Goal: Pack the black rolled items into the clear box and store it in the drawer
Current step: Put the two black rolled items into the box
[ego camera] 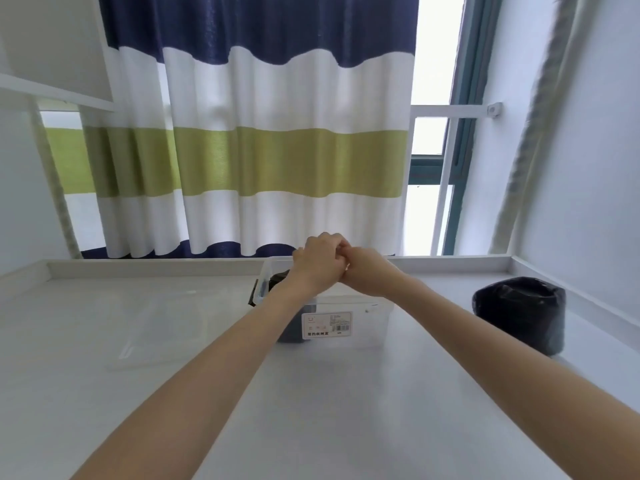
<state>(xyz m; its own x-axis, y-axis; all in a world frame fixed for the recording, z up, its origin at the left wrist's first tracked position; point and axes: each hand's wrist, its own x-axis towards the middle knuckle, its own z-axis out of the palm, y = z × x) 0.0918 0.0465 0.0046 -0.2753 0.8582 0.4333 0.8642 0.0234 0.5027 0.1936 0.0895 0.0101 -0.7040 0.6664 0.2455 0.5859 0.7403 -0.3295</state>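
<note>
White table (311, 393) by striped curtain (263, 140): left hand (317, 263) and right hand (369, 271) clasped together empty above clear box (367, 323), mid-packing; black roll (519, 315) likely next.

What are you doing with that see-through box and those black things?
A person is packing black rolled items into a clear box on a white table. At least one black rolled item already sits in the box, and a black roll waits on the table to the right. Both hands, left hand and right hand, are clasped together above the box, holding nothing visible. The clear lid lies to the left.
</note>
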